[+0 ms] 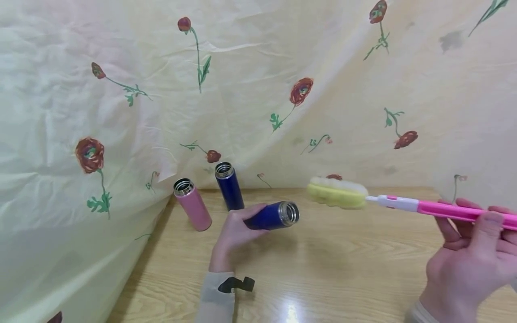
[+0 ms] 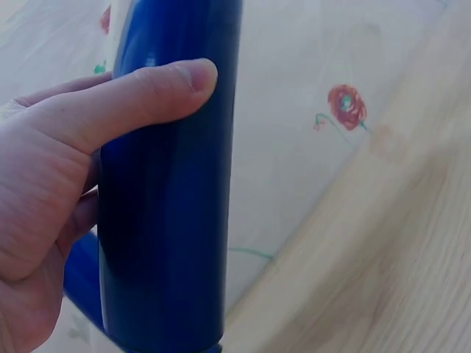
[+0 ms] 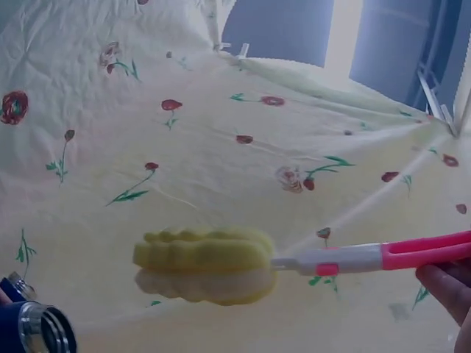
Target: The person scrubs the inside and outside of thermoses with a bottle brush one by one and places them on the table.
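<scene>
My left hand (image 1: 241, 226) grips a blue bottle (image 1: 269, 216) tipped on its side, its open steel mouth facing right. In the left wrist view the thumb lies across the bottle's blue wall (image 2: 165, 220). My right hand (image 1: 472, 255) holds a bottle brush by its pink handle (image 1: 448, 210), fingers and thumb round it. The brush's yellow and white sponge head (image 1: 338, 193) points left, toward the bottle's mouth and apart from it. In the right wrist view the sponge head (image 3: 206, 266) shows whole, with the bottle mouth (image 3: 48, 329) at lower left.
A pink bottle (image 1: 193, 205) without a lid stands at the left of the wooden table (image 1: 343, 269). Another blue bottle (image 1: 230, 186), also uncapped, stands behind my left hand. A flowered cloth (image 1: 242, 121) hangs along the table's back and left sides.
</scene>
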Demonstrator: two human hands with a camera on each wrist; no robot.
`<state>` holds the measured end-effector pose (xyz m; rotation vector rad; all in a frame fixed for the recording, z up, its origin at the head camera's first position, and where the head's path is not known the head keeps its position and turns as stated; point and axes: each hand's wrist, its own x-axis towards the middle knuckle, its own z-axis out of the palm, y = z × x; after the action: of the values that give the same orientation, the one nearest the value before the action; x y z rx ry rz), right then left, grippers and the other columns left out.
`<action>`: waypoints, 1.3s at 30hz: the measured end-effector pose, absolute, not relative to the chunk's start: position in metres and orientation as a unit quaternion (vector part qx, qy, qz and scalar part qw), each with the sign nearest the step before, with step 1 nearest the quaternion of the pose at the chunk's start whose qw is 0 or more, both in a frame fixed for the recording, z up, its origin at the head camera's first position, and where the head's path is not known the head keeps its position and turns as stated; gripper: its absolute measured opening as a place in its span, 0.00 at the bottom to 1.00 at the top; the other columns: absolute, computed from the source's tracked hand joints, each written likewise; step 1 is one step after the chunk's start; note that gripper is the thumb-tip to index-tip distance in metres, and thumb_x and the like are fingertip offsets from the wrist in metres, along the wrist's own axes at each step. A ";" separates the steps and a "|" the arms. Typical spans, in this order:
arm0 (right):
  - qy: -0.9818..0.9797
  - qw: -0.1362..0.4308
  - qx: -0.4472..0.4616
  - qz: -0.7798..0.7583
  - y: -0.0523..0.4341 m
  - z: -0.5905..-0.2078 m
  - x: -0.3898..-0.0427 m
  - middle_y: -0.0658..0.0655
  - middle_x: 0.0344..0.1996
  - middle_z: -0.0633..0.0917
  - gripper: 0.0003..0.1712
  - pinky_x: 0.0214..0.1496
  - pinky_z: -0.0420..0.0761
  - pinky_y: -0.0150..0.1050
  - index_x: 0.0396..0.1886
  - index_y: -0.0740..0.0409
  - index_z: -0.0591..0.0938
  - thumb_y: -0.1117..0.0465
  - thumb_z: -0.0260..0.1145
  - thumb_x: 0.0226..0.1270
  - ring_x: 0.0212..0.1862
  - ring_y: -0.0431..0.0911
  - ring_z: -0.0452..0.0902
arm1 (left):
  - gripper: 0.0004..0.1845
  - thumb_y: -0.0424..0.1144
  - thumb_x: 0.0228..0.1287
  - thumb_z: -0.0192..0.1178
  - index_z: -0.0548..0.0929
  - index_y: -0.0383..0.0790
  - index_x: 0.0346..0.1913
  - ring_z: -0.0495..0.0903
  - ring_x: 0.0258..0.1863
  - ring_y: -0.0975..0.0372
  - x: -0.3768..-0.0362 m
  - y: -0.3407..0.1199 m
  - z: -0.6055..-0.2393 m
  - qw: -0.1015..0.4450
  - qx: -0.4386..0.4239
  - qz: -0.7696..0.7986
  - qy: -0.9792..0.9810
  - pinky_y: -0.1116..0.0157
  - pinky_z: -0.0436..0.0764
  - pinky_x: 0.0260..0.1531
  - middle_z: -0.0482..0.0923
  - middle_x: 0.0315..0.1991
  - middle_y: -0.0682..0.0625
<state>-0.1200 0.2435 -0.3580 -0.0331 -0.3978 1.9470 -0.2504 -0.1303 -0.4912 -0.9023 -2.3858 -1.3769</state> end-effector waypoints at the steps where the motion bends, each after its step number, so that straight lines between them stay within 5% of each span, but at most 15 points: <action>1: -0.168 0.532 0.003 0.830 0.242 -0.359 -0.120 0.83 0.37 0.84 0.12 0.29 0.86 0.53 0.50 0.81 0.72 0.78 0.65 0.74 0.34 0.68 0.89 | 0.40 0.34 0.45 0.88 0.87 0.45 0.67 0.85 0.62 0.53 -0.251 -0.129 -0.491 0.117 -0.314 -0.469 -0.817 0.52 0.80 0.68 0.86 0.62 0.50; 11: -0.237 0.417 0.167 0.862 0.222 -0.370 -0.126 0.85 0.40 0.84 0.12 0.37 0.86 0.59 0.54 0.87 0.68 0.84 0.53 0.75 0.34 0.72 0.88 | 0.40 0.35 0.48 0.88 0.86 0.47 0.68 0.84 0.63 0.56 -0.244 -0.120 -0.480 0.074 -0.322 -0.478 -0.814 0.55 0.79 0.69 0.85 0.64 0.52; 16: -0.276 0.386 0.194 0.858 0.219 -0.375 -0.128 0.83 0.37 0.85 0.06 0.40 0.87 0.59 0.48 0.88 0.69 0.85 0.51 0.75 0.35 0.72 0.89 | 0.41 0.35 0.48 0.88 0.85 0.49 0.69 0.84 0.63 0.58 -0.244 -0.120 -0.480 0.061 -0.326 -0.475 -0.815 0.55 0.79 0.69 0.84 0.64 0.53; 39: -0.308 0.447 0.104 0.833 0.217 -0.372 -0.131 0.77 0.34 0.84 0.10 0.41 0.86 0.55 0.46 0.85 0.72 0.82 0.63 0.71 0.38 0.64 0.91 | 0.41 0.35 0.45 0.89 0.86 0.44 0.67 0.84 0.62 0.56 -0.245 -0.120 -0.481 0.096 -0.354 -0.467 -0.805 0.57 0.80 0.67 0.85 0.63 0.48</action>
<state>-0.1312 0.2168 -0.3724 0.2577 -0.7617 2.0630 -0.2447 -0.1195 -0.4813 -1.0480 -2.3834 -1.3839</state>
